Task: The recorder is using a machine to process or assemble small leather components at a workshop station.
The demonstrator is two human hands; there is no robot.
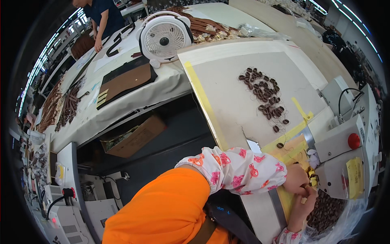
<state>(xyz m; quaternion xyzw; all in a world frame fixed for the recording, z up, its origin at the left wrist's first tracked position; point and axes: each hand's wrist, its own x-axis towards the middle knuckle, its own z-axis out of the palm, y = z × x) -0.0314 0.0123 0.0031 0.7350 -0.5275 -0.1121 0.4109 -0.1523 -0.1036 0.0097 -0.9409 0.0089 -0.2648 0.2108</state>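
Fingers of both hands were bunched together at the needle area of a pale grey sewing machine, and what they pinched was too small and too hidden to make out, so whether they were clenched on a piece or merely touching could not be told. The left hand, in a white sleeve printed with pink and orange flowers, lay over a patch of yellow tape on the worktop, its fingertips against the machine's foot. The right hand came up from below, its fingers meeting those of the left hand. Just beside the right hand, at the lower right, a clear plastic bag held a heap of small dark brown loops. More of the same dark brown loops lay scattered across the pale worktop, well apart from the hands, with a single one near the tape. A red round button sat on the machine's side. Farther off, a white fan stood on a cloth-covered table, and another person in a dark top leaned over it.
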